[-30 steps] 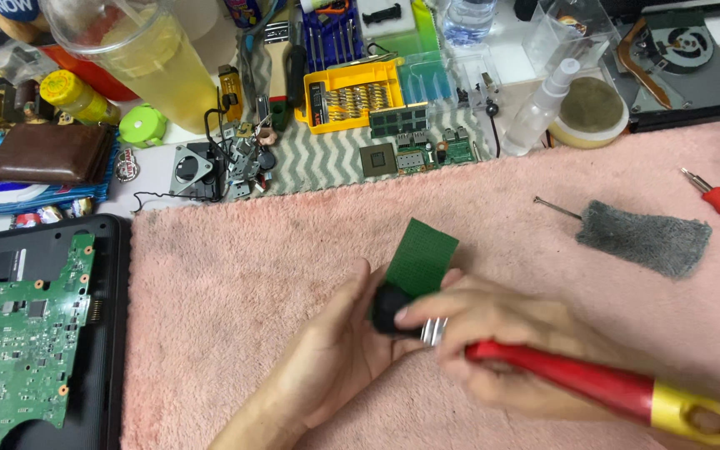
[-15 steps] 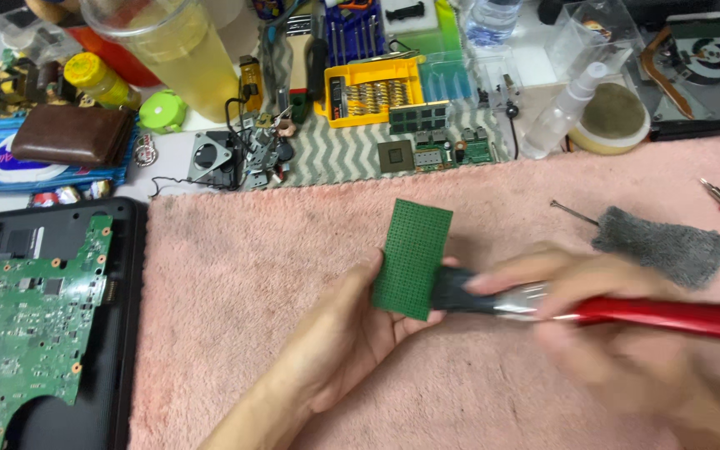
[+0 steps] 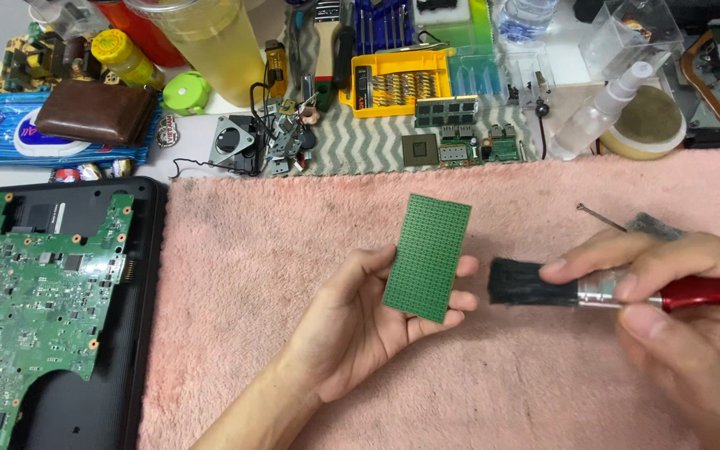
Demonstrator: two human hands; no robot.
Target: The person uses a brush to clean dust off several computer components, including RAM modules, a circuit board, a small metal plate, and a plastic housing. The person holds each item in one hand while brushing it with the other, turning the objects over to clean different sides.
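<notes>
My left hand [image 3: 360, 325] holds a small green rectangular circuit board [image 3: 427, 257] upright between thumb and fingers, above a pink towel [image 3: 293, 242]. My right hand [image 3: 677, 325] grips a brush [image 3: 543, 283] with black bristles, a metal ferrule and a red handle. The bristles sit just right of the board, a small gap apart from it.
An opened laptop base with a large green motherboard [image 3: 35, 283] lies at the left. Behind the towel are a yellow screwdriver-bit case [image 3: 393, 79], small chips and memory modules [image 3: 447, 112], a fan [image 3: 235, 142], a brown wallet [image 3: 97, 112], a spray bottle [image 3: 597, 112] and a grey pad [image 3: 660, 225].
The brush has pulled away to the right, off the board. The board's green face has come fully into view in my left hand.
</notes>
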